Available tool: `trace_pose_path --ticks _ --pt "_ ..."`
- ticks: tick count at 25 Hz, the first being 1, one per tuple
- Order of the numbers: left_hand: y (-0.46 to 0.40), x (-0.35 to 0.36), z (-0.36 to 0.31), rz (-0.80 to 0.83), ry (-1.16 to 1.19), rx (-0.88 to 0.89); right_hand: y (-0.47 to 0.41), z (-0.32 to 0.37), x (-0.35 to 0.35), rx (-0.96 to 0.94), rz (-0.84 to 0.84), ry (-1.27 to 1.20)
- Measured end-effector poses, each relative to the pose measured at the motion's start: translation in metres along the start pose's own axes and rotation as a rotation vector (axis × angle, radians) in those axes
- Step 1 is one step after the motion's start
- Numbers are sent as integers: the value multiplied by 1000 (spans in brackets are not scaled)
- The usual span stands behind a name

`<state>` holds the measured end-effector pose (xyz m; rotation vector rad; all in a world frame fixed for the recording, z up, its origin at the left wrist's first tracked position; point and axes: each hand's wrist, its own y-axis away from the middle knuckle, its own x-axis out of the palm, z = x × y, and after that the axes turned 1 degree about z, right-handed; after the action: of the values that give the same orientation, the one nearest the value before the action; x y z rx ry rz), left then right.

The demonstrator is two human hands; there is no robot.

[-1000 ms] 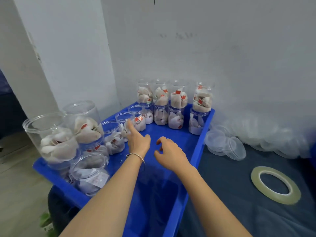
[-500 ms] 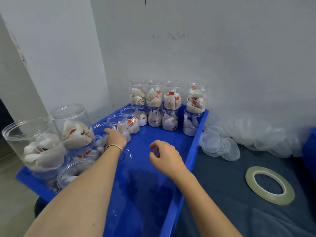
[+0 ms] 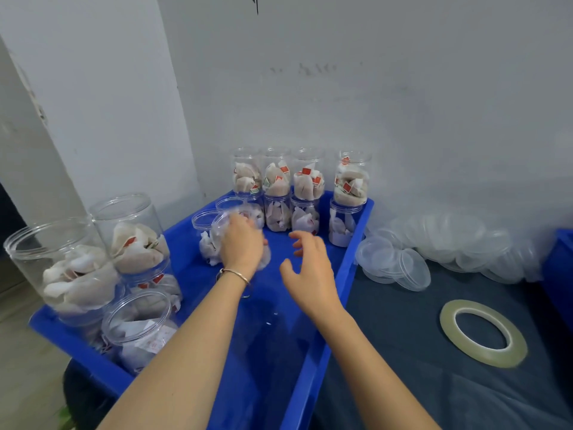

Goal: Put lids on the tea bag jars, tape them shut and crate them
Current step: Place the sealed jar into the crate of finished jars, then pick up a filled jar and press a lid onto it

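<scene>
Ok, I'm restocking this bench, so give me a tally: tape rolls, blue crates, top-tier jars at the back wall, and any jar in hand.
Tape roll: 1
Blue crates: 2, the near crate and a second crate, only its edge in view at far right
Top-tier jars at the back wall: 4
Held jar, gripped by the left hand: 1
Total: 8

I see clear lidless jars of tea bags [image 3: 276,181] stacked two high along the blue crate's [image 3: 350,268] far wall and left side. Clear lids [image 3: 400,268] lie heaped right of it, near the tape roll [image 3: 483,333], which lies flat.
</scene>
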<state>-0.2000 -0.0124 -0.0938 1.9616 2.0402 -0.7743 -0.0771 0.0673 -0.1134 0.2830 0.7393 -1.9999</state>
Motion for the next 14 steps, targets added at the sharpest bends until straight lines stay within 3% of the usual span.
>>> trace_pose_path --ticks 4,6,10,12,14 --pt "30 7 -72 -23 -109 395 -2 -17 -39 -18 -225 -79" --pt "48 19 -108 -9 -56 505 -3 -33 -70 1 -284 -89" --pt "104 67 -136 360 196 424 18 -73 -132 136 -244 -94" --pt "131 91 -128 574 267 302 39 -97 -158 177 -125 -80" --pt "151 107 -115 661 207 292 62 -121 -185 159 28 -116"
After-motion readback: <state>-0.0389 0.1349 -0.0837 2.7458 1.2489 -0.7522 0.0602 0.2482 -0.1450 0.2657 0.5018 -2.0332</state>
